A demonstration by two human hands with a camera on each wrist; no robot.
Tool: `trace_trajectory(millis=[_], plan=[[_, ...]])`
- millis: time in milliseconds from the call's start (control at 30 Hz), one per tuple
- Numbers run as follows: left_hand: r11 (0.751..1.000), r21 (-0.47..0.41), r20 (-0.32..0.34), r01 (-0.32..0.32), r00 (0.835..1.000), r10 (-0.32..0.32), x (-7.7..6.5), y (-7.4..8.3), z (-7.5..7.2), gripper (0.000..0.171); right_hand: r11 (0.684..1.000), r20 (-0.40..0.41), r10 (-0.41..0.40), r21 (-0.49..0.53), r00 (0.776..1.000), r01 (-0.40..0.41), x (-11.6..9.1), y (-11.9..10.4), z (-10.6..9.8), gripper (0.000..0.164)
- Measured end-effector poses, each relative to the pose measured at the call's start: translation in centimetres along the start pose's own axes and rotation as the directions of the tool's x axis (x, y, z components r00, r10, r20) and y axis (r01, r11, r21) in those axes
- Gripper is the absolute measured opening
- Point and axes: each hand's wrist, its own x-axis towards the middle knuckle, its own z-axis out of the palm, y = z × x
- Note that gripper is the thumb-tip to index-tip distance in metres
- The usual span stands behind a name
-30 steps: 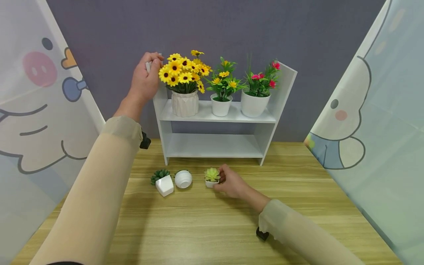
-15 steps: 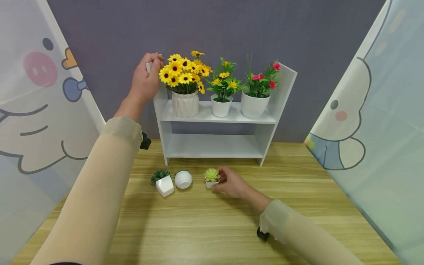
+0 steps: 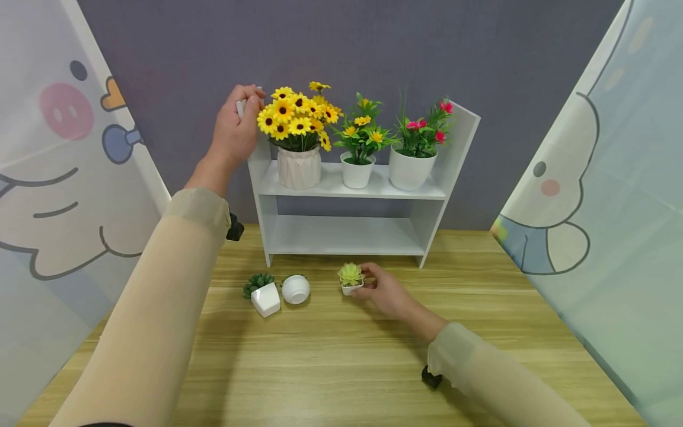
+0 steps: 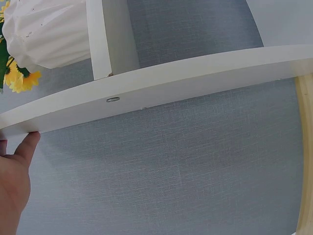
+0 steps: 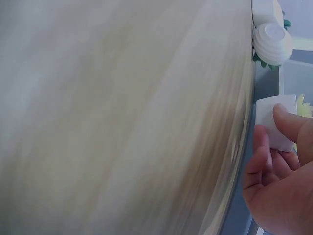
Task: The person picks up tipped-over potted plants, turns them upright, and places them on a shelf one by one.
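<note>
My left hand (image 3: 235,127) grips the top of the left side panel of a white two-tier shelf (image 3: 347,237). In the left wrist view, a fingertip presses the outer face of that panel (image 4: 146,93). With my right hand (image 3: 388,295) I pinch a small light-green succulent (image 3: 350,274) by its white square pot (image 5: 266,110), thumb on one side and fingers on the other. It is upright, in front of the shelf. To its left, a white ribbed round pot (image 3: 296,290) and a dark-green succulent (image 3: 258,284) in a white square pot lie tipped over.
On the upper tier stand yellow sunflowers (image 3: 298,169) in a cream pot, a yellow-flowered plant (image 3: 357,173) and a red-flowered plant (image 3: 412,169) in white pots. The wooden table (image 3: 320,367) ends at a grey wall (image 3: 363,41), with cartoon-printed curtains at both sides.
My right hand has shifted slightly right and up with the light-green succulent, which is a little nearer the shelf. My left hand stays on the shelf panel.
</note>
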Motion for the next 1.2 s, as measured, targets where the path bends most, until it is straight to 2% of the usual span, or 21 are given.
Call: trace_trajectory(millis=[133, 333, 633, 933, 1200], plan=[[1.0, 0.01, -0.003, -0.001, 1.0, 0.001, 0.0, 0.0, 0.1, 0.023, 1.0, -0.027, -0.016, 0.01, 0.999, 0.017, 0.1, 0.6, -1.2, 0.061], [1.0, 0.017, -0.003, 0.002, 1.0, -0.001, 0.0, 0.0, 0.1, 0.024, 0.996, -0.098, 0.019, 0.091, 0.995, -0.01, 0.3, 0.9, -3.1, 0.064], [1.0, 0.013, -0.012, 0.002, 1.0, -0.002, -0.1, 0.0, 0.1, 0.025, 0.987, -0.204, 0.043, 0.16, 0.978, -0.011, 0.9, 1.9, -6.0, 0.067], [1.0, 0.015, -0.014, 0.003, 1.0, -0.003, 0.0, 0.0, 0.2, 0.026, 0.983, -0.24, 0.107, 0.173, 0.965, -0.067, 1.4, 3.1, -8.3, 0.074], [1.0, 0.015, -0.015, 0.007, 1.0, -0.007, 0.1, -0.1, 0.2, 0.026, 0.988, -0.262, 0.094, 0.146, 0.96, -0.056, 1.8, 4.3, -9.1, 0.067]])
